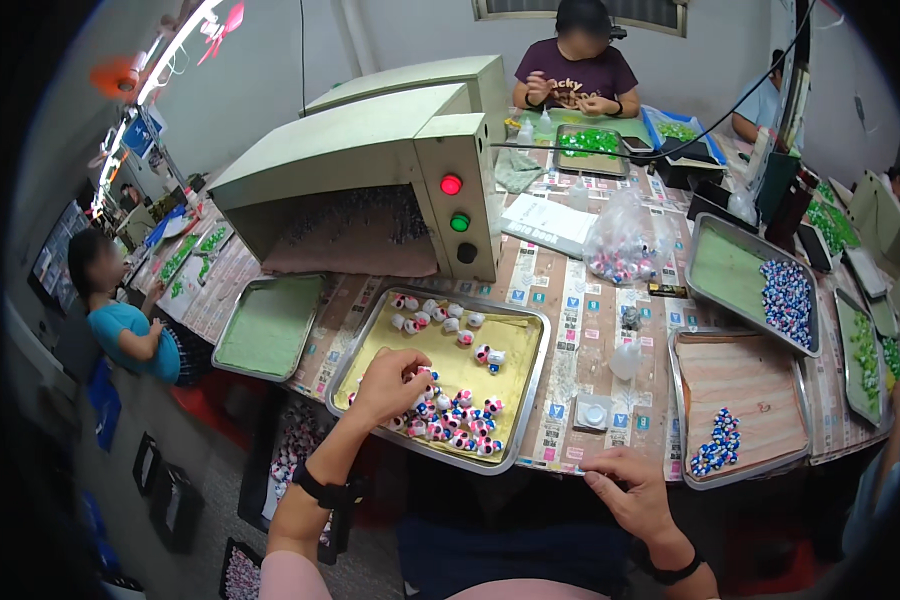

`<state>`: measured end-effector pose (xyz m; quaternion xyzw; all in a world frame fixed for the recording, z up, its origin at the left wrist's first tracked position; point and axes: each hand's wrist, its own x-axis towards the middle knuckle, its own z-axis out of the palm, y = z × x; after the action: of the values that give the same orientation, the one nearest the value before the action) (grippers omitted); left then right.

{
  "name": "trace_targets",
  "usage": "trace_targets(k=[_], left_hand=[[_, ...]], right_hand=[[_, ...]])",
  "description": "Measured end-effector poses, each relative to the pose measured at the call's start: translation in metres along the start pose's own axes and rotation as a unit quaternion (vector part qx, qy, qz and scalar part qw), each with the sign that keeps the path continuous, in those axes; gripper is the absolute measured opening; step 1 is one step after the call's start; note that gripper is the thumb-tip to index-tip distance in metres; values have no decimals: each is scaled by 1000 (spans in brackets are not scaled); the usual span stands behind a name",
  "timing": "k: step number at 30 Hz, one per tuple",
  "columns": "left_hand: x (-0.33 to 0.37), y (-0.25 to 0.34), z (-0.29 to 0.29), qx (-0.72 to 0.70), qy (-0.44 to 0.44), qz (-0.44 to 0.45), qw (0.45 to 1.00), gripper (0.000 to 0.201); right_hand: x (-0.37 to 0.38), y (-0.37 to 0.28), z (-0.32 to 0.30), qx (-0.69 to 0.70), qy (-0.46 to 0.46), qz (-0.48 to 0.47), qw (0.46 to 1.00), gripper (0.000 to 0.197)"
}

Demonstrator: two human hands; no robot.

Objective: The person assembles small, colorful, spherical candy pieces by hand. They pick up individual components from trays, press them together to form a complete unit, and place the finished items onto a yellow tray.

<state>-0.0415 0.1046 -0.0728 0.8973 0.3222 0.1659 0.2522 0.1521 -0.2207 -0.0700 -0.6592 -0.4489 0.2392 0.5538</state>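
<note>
Curling narrowly, contents unclear, the left hand (388, 388) and right hand (632, 490) seem mid-job: some toy figurines (452, 324) lying apart, a heap (458, 428) left.

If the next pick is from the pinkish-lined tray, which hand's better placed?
Probably the right hand: it's nearer the pinkish-lined tray; the left hand is over the yellow-lined tray.

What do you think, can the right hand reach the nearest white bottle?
Probably yes: the right hand is at the near edge of the table, with the white bottle beyond. The small square dish sits left of the path, seemingly leaving it free.
</note>
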Motion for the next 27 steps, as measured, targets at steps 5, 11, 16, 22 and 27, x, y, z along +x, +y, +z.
trace_targets(k=[5, 11, 16, 22, 27], left_hand=[[27, 3, 2, 26, -84, -3, 996, 25], [50, 17, 9, 125, -84, -48, 987, 26], [62, 31, 25, 108, -3, 81, 991, 55], [69, 37, 39, 184, -71, 135, 971, 71], [79, 29, 47, 195, -75, 205, 956, 53]], right_hand=[[-2, 7, -6, 1, 14, -4, 1000, 15], [-5, 11, -14, -2, 27, -3, 1000, 14], [-8, 14, -20, 18, 38, 7, 999, 14], [-11, 16, -27, 23, 43, 10, 999, 14], [-15, 21, -29, 28, 52, 10, 998, 14]])
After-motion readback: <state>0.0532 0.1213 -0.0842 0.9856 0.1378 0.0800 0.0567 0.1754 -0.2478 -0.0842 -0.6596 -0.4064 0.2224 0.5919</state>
